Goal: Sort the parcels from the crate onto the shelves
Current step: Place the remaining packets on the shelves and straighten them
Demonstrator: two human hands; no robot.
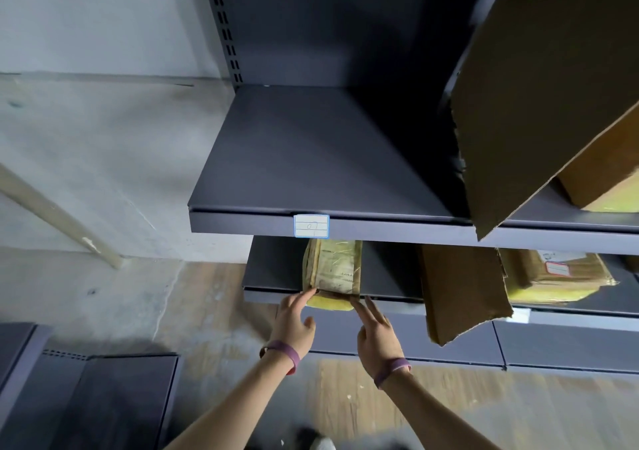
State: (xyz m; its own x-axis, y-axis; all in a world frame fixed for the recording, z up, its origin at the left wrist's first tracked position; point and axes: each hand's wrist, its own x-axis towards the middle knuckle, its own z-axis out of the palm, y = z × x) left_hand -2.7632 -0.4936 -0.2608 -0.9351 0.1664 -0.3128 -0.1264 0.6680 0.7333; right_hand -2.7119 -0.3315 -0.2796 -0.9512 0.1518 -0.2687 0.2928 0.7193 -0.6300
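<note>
**Operator:** Where's the parcel?

**Spotter:** Your parcel lies flat on the lower shelf, just below the centre of the frame. It is right under the white label stuck on the front lip of the upper shelf. Its yellow near end sits at the lower shelf's front edge, facing you.

**Operator:** And my hands?

**Spotter:** Your left grip is open. The fingers are straight, their tips touch the parcel's near left corner, and the thumb is spread to the side. Your right grip is open too, fingers stretched forward with the tips at the near right corner. You wear a purple left wristband and a matching right wristband.

**Operator:** What else is on the shelving?

**Spotter:** Right of your parcel, a torn cardboard divider pokes out past the same shelf's front edge. Beyond it lies a second taped parcel with a red-edged sticker. At the upper right of the frame a bigger cardboard sheet leans across the upper shelf, with a brown box behind it. At the lower left, dark metal panels lie on the floor
</note>
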